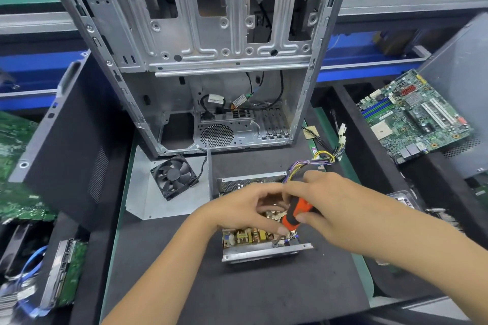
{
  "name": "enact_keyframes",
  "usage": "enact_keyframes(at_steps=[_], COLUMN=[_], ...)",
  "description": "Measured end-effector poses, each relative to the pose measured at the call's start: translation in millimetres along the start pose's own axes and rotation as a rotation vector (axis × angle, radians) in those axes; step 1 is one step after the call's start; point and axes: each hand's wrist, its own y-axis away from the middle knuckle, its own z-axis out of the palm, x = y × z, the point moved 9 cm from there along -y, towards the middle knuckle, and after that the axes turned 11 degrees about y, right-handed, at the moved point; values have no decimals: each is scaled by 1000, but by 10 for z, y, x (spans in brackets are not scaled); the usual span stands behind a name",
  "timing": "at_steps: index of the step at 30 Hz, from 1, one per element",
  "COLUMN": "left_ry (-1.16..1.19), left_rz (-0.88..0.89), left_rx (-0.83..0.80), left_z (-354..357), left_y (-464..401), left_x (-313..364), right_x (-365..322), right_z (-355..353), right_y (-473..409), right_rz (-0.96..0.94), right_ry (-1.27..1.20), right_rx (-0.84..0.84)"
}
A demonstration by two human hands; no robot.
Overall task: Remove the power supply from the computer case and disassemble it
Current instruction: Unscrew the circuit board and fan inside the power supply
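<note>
1. Steel computer case (184, 34) lies open at the far side of the mat, its bay for the supply vacant. Risk: the loose cables inside it could snag anything reached across them.
2. Black mat (250, 293) carries the work. Risk: a freed screw would likely roll off and be hard to spot on the dark surface.
3. Power supply (261, 253) sits on the mat near the person, out of the case, cover off, circuit board exposed. Risk: stored charge in the board's parts may bite a fingertip that strays.
4. Wire bundle (314, 161) trails from its far right corner. Risk: lifting the board with the wires still threaded through the housing would strain them.
5. Fan (173, 177) lies loose to the left, well apart.
6. Left hand (237, 208) hovers over the board with curled fingers; whether it pinches anything cannot be told.
7. Right hand (332, 200) grips the orange screwdriver (295, 214), tip at the near right corner. Risk: a tilted tip may slip and gouge the board.
</note>
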Motion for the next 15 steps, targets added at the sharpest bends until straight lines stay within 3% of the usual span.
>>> enact_keyframes(at_steps=[10,13,15], left_ry=[-217,-664,-1037], left_rz=[29,158,260], left_rx=[71,92,21], left_z=[-155,-95,77], left_y=[64,53,51], left_x=[21,72,31], right_x=[73,74,89], right_z=[-127,-117,-121], right_y=[23,36,48], right_rz=[0,6,13], right_ry=[-5,29,36], right_rx=[31,4,-11])
